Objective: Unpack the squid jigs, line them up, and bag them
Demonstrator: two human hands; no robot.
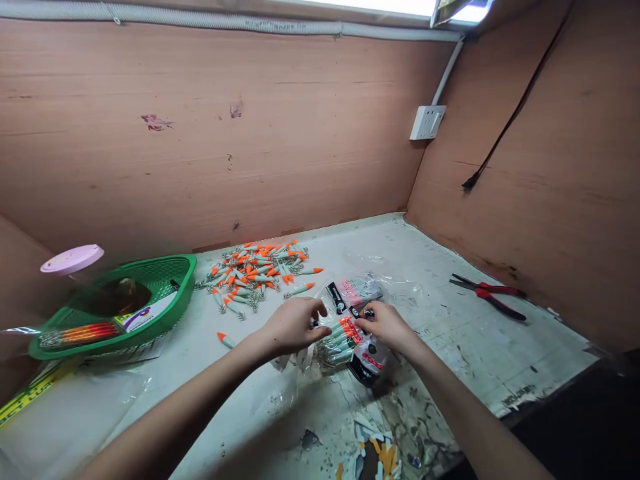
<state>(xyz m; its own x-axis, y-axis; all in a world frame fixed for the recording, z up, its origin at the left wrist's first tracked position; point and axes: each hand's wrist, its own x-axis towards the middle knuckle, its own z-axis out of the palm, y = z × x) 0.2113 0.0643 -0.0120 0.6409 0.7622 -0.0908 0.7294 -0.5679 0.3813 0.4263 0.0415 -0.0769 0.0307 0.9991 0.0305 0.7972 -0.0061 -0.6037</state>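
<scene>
Loose squid jigs (263, 270) with orange tips, pale green bodies and wire hooks lie in a pile at the back of the worktop. Nearer me is a clear plastic bag of squid jigs (336, 347), several bodies side by side inside. My left hand (296, 325) is at the bag's left side, thumb and forefinger apart with a gap between them. On the other side, my right hand (385, 325) pinches the bag's upper right edge. A black and white package with red lettering (367, 363) lies just below it. Behind the hands is another clear packet with a pink label (357, 290).
A green basket (187, 287) at left holds packaged orange-tipped items; a pink lid (73, 259) stands above it. Red-handled pliers (487, 293) lie at right. Clear plastic sheets (65, 413) are at front left, and yellow and white scraps (383, 457) at the front.
</scene>
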